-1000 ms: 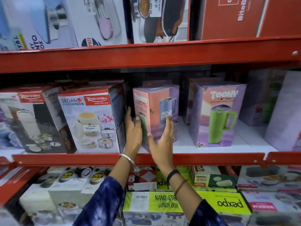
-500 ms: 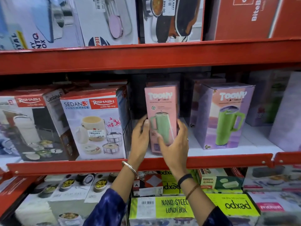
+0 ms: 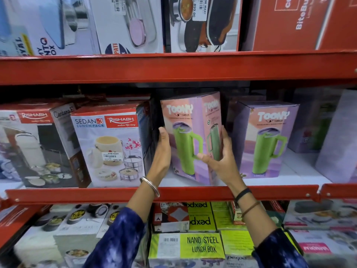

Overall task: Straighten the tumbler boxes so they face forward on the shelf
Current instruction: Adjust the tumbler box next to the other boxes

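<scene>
On the middle shelf (image 3: 162, 193), the person grips a Toony tumbler box (image 3: 190, 136) between both hands. The left hand (image 3: 161, 151) presses flat against its left face at about 9 o'clock, and the right hand (image 3: 222, 157) wraps its right front corner at about 4 o'clock, thumb across the printed green tumbler. Both hands grasp the box; neither is released.

The box stands upright near the shelf's front edge, just right of the Sedan-3 lunch pack box (image 3: 108, 147). It is skewed, its corner edge pointing outward so that two printed faces show at once. To judge by that, the turn is only partly done. At 3 o'clock the second Toony tumbler box (image 3: 267, 140) sits a little apart, angled slightly and set further back, so it probably needs squaring too.
</scene>
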`<state>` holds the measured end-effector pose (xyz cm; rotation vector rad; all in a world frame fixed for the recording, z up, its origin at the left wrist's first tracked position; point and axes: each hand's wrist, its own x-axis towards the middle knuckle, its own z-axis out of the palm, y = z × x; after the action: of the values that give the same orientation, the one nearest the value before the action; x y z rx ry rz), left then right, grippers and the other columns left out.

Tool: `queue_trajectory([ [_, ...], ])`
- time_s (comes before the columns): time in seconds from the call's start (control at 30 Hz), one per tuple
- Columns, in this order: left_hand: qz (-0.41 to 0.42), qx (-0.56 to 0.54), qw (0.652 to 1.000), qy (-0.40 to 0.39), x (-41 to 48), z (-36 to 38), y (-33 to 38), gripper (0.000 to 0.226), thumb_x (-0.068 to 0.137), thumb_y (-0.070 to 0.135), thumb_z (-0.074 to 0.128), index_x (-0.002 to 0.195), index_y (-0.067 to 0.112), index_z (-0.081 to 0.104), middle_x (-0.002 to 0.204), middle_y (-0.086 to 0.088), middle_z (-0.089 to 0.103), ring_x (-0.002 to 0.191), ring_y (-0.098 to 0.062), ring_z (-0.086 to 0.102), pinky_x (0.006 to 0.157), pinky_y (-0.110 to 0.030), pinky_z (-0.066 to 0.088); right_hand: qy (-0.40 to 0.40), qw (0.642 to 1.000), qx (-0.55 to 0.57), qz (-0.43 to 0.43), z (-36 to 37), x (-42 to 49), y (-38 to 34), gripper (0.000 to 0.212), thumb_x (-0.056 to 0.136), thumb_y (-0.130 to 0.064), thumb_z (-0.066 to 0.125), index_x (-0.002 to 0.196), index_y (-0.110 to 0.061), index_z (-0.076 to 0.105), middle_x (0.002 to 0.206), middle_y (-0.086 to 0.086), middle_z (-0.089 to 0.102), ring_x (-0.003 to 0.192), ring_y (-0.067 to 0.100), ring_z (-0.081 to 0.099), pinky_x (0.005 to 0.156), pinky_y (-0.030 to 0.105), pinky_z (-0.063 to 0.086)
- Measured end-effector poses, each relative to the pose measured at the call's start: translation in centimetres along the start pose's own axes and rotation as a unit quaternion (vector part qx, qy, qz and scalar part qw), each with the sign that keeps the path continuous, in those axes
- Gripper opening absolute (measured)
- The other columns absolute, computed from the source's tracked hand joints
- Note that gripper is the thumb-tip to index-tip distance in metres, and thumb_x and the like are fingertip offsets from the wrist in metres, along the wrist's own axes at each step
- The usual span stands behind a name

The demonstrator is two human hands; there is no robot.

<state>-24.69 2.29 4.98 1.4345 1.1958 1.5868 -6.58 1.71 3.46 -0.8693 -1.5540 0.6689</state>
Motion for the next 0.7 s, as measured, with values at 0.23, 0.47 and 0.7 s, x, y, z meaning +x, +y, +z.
queue_trajectory([
  [0.23, 0.058, 0.012, 0.998, 0.023, -1.3, 0.4, 0.5, 0.084, 0.085, 0.073, 0.008, 0.152, 0.023, 0.02, 0.16, 0.009, 0.018, 0.147, -0.007, 0.015, 0.124, -0.041, 0.01, -0.091, 0.994, -0.053, 0.016, -1.7, -0.1, 0.4, 0.081, 0.082, -0.04, 0.064, 0.146, -0.035, 0.014, 0.157, -0.012, 0.019, 0.141, -0.001, 0.022, 0.117, 0.031, 0.025],
  [0.47, 0.041, 0.013, 0.999, -0.011, -2.5, 0.7, -1.5, 0.076, 0.075, 0.089, 0.014, 0.142, 0.054, 0.024, 0.159, 0.012, 0.028, 0.146, -0.012, 0.026, 0.12, -0.052, 0.021, -0.055, 0.993, -0.094, 0.034, -2.1, 0.1, 2.0, 0.065, 0.089, -0.021, 0.06, 0.146, -0.026, 0.03, 0.146, -0.002, 0.045, 0.133, 0.013, 0.044, 0.111, 0.04, 0.037],
  [0.7, 0.044, 0.03, 0.998, -0.017, -3.4, 0.8, -1.7, 0.075, 0.076, 0.089, 0.015, 0.143, 0.056, 0.019, 0.161, 0.012, 0.023, 0.147, -0.014, 0.022, 0.118, -0.057, 0.022, -0.048, 0.994, -0.09, 0.05, -1.9, -0.2, 1.9, 0.059, 0.093, -0.038, 0.048, 0.147, -0.024, 0.026, 0.15, -0.003, 0.039, 0.134, 0.011, 0.039, 0.111, 0.031, 0.032],
])
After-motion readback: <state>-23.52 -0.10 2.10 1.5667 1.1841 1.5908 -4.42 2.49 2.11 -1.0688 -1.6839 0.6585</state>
